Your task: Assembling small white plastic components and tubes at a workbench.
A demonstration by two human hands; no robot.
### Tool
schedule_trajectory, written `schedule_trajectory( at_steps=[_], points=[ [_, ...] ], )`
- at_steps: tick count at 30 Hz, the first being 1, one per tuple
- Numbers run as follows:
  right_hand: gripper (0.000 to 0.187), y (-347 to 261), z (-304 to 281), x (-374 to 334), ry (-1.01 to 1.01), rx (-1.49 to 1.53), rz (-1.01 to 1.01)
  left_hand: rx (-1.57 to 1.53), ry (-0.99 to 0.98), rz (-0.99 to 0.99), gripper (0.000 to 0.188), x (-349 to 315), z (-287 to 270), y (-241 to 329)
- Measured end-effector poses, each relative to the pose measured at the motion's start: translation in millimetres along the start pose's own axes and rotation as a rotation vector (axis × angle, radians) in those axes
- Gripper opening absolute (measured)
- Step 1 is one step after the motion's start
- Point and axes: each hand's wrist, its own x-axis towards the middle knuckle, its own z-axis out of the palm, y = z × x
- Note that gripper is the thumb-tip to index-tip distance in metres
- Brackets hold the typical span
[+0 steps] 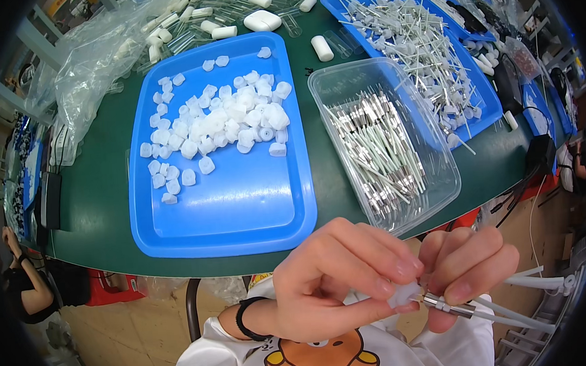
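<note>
Translucent cap and metal-ended rod held tip to tip, one per hand

The translucent cap [405, 295] is pinched between thumb and fingers of the left hand [338, 277]; fingers narrow, closed on it. The metal-ended rod [448, 305] is gripped by its metal sleeve in the right hand [470, 266]; fingers narrow there too, thumb below. Both parts are held in front of the torso, off the near edge of the green worktop [95, 200]. Rod tip is pointed at the cap and set right against it; whether any of it is inside cannot be told, view blocked by fingers. Far end of the rod is not readable against the pale bars behind.

A black wristband [250, 321] is worn on the left wrist.

Similar caps [227, 120] are heaped in the left blue tray [228, 216], mostly in its middle and far part; near part bare. To its right, a clear container [447, 191] is filled with similar rods [377, 152], laid roughly lengthwise. Beyond that, the right blue tray [491, 103] is loaded with thin-stemmed white parts [405, 51], heaped in all directions and partly seen through the container wall.

Along the far side, clear tubes and white cylinders [322, 48] are scattered. A clear plastic bag [79, 95] is crumpled at far left. A black adapter [50, 202] is placed near the left end.
</note>
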Motion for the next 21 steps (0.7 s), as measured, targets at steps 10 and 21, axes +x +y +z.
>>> schedule_trajectory(
  at_steps=[10, 21],
  points=[
    [0.023, 4.0, -2.5, -5.5, 0.05, 0.143, 0.015, 0.034, 0.017, 0.034, 0.03, -0.9, -3.7, -1.9],
    [0.022, 1.3, -15.1, -2.7, -0.126, 0.226, 0.125, -0.163, -0.005, -0.088, 0.027, -2.5, -9.9, 2.9]
  ],
)
